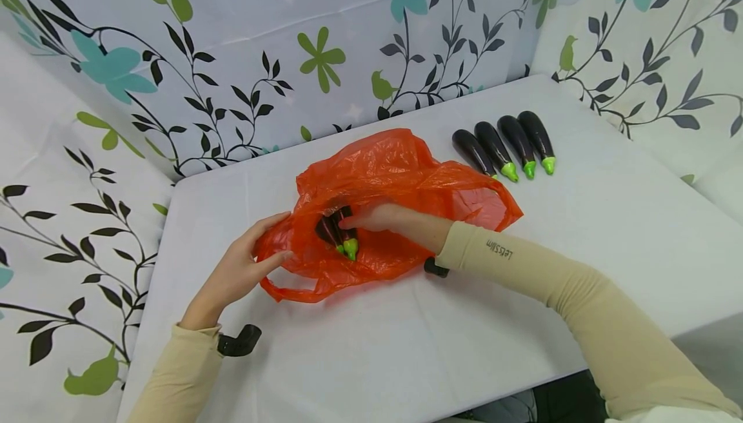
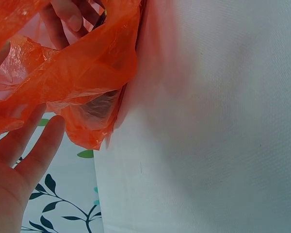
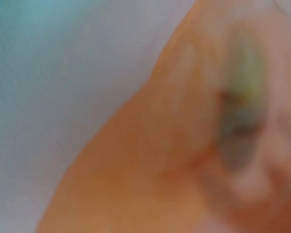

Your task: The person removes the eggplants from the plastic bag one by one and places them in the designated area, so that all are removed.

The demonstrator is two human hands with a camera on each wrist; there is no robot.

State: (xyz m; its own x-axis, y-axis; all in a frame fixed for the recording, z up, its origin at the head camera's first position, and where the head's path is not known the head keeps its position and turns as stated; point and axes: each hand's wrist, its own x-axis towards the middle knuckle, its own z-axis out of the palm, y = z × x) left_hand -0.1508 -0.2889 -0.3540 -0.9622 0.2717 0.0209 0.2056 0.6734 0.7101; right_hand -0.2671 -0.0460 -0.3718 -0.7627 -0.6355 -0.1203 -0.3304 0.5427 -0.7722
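An orange-red plastic bag (image 1: 371, 165) lies spread on the table, its mouth towards me. Inside it, two dark eggplants (image 1: 348, 233) with bright green stem ends lie side by side. My right hand (image 1: 374, 216) reaches into the bag from the right and grips the nearer of the two at its upper part; some fingers are hidden. At the bag's left edge my left hand (image 1: 240, 268) spreads thumb and fingers, nearly straight, against the plastic. In the left wrist view, fingers of the left hand (image 2: 19, 160) touch the bag (image 2: 97, 63) from outside. The right wrist view is blurred.
Several more eggplants (image 1: 516, 146) lie in a row at the back right of the white table (image 1: 360, 358), the leftmost close to the bag. A curtain (image 1: 232, 42) with leaf and flower prints hangs behind the table. Black devices (image 1: 240, 340) sit at both wrists.
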